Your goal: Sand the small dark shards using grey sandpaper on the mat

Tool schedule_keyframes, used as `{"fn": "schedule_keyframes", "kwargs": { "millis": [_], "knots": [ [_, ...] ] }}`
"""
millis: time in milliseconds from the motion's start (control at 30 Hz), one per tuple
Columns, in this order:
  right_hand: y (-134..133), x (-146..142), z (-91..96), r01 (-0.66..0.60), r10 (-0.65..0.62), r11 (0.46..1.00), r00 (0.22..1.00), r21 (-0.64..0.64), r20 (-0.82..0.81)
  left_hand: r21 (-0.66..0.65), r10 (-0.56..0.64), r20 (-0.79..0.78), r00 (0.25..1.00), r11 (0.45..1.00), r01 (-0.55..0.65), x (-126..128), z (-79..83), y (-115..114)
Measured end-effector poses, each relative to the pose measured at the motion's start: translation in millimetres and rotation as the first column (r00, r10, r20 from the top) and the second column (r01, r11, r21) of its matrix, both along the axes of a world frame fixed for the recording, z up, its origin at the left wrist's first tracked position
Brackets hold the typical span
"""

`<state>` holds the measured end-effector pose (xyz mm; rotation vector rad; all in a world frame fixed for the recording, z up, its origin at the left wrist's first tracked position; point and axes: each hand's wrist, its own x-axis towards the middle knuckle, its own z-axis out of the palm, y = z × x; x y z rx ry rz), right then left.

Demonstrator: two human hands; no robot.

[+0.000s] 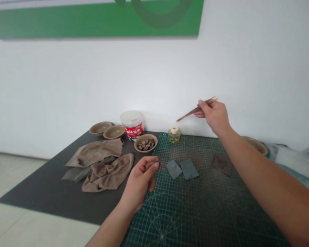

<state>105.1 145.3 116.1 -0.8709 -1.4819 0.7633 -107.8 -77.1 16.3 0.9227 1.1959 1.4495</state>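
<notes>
My right hand [215, 115] is raised and closed around a bundle of thin wooden sticks [187, 115], whose tips slant down to the left. Just under those tips stands a small glass bottle [174, 136] with a cream top that has a hole and greenish contents. Lower and to the left, my left hand [145, 171] pinches thumb and index finger together over the cutting mat [167, 216]. Something small and dark may be at its fingertips, too small to name. Two grey-blue square pieces [174, 169] lie to the right of that hand.
A bowl of brown chips [146, 144] sits beside a white tub with a red label [132, 125]. Two shallow bowls [100, 128] stand at the back left, near crumpled brown cloths [108, 171]. A dark brown square [222, 164] and another bowl [256, 145] are on the right.
</notes>
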Motion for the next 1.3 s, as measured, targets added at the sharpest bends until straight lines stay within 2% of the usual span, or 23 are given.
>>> {"fn": "schedule_keyframes", "kwargs": {
  "millis": [100, 200, 367, 533, 700, 967, 1133, 1300],
  "knots": [
    [-36, 26, 1.7, -0.099, 0.088, 0.994, 0.97, -0.037, -0.226, 0.035, -0.017, 0.078, 0.997, 0.999, 0.014, 5, 5.3, -1],
    [-83, 46, 0.4, -0.17, 0.136, 0.982, 0.94, -0.085, -0.312, 0.056, -0.017, 0.076, 0.997, 0.998, 0.013, 16, 9.5, -5],
    [-152, 67, 3.1, -0.177, 0.146, 0.982, 0.937, -0.071, -0.318, 0.082, -0.052, 0.021, 0.998, 0.995, 0.05, 38, 19.8, -18],
    [-191, 82, 7.3, -0.146, 0.131, 0.989, 0.957, -0.037, -0.258, 0.107, -0.067, -0.013, 0.998, 0.992, 0.068, 55, 27.7, -30],
    [-200, 92, -1.6, -0.139, 0.12, 0.987, 0.969, -0.077, -0.216, 0.081, -0.052, -0.031, 0.998, 0.995, 0.054, 67, 27.6, -30],
    [-190, 101, -20.1, -0.164, 0.118, 0.973, 0.959, -0.164, -0.258, 0.042, -0.087, -0.085, 0.993, 0.995, 0.091, 74, 19.8, -21],
    [-186, 102, -26.9, -0.185, 0.13, 0.964, 0.955, -0.192, -0.268, 0.019, -0.134, -0.112, 0.985, 0.99, 0.137, 78, 17.9, -19],
    [-181, 101, -31.8, -0.198, 0.14, 0.957, 0.956, -0.211, -0.258, 0.017, -0.121, -0.146, 0.982, 0.992, 0.124, 79, 17.4, -19]
  ]
}}
